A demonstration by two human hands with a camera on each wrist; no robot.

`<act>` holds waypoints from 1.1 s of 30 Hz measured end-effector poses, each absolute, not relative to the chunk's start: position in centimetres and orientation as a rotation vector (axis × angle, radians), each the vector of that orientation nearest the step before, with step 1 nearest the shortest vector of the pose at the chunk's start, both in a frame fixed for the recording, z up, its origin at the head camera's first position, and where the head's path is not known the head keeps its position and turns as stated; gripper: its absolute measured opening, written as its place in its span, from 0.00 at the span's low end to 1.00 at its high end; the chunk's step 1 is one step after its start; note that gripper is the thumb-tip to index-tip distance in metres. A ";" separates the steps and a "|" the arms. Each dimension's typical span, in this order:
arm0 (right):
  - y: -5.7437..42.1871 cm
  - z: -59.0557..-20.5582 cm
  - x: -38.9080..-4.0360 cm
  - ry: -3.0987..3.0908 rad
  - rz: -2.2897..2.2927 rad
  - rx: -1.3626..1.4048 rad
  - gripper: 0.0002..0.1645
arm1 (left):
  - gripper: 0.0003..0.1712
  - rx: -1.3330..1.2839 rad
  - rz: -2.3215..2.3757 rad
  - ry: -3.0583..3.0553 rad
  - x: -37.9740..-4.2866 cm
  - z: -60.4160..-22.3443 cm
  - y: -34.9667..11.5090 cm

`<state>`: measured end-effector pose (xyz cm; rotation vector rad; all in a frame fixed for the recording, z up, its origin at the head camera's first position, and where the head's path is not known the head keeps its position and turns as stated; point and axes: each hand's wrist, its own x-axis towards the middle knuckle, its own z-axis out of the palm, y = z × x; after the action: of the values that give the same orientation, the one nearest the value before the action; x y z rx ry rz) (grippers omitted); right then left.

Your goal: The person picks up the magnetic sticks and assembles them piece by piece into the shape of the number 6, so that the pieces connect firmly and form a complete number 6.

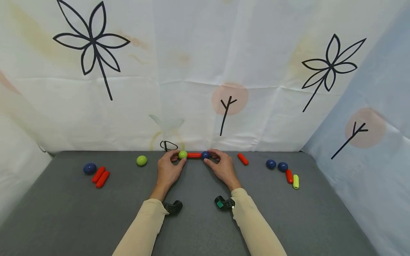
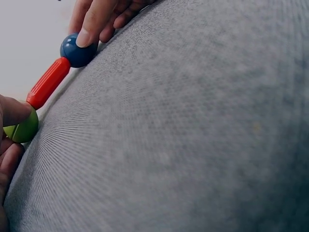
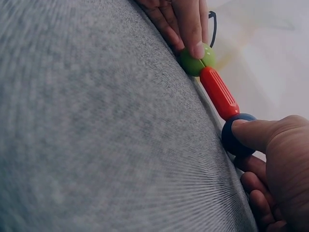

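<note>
Near the table's back edge, a red grooved rod (image 1: 194,155) joins a green ball (image 1: 183,154) on its left end to a blue ball (image 1: 205,155) on its right end. My left hand (image 1: 169,170) pinches the green ball between thumb and fingers. On the other side my right hand (image 1: 223,168) pinches the blue ball. In the left wrist view the red rod (image 2: 49,83) runs up from the green ball (image 2: 25,126) to the blue ball (image 2: 77,50). Both ends meet the balls in the right wrist view, where the thumb covers part of the blue ball (image 3: 236,140).
On the grey table (image 1: 198,227), a loose green ball (image 1: 142,160), a blue ball (image 1: 89,168) and two red rods (image 1: 100,176) lie left. Rightward are a red rod (image 1: 242,159), two blue balls (image 1: 277,165), another red rod (image 1: 289,176) and a yellow-green rod (image 1: 296,181). A patterned cloth (image 1: 192,106) hangs behind.
</note>
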<state>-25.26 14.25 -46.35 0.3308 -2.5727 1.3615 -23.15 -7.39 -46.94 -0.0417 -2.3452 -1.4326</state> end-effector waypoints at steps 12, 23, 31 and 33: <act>14.2 -46.3 -25.1 -2.550 1.347 0.384 0.24 | 0.23 -0.026 -1.459 -2.359 -23.0 -46.7 -7.6; 14.1 -46.4 -25.0 -2.543 1.354 0.383 0.23 | 0.23 -0.025 -1.562 -2.347 -22.6 -45.8 -8.1; 14.3 -46.1 -24.9 -2.540 1.340 0.380 0.24 | 0.24 -0.069 -1.590 -2.300 -21.6 -45.0 -9.4; 14.2 -46.1 -24.9 -2.542 1.340 0.376 0.24 | 0.24 -0.055 -1.582 -2.302 -21.4 -44.8 -9.9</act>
<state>-24.86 14.24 -46.10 0.3758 -2.5423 1.3396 -21.36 -9.95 -44.79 -0.0549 -2.3021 -1.5818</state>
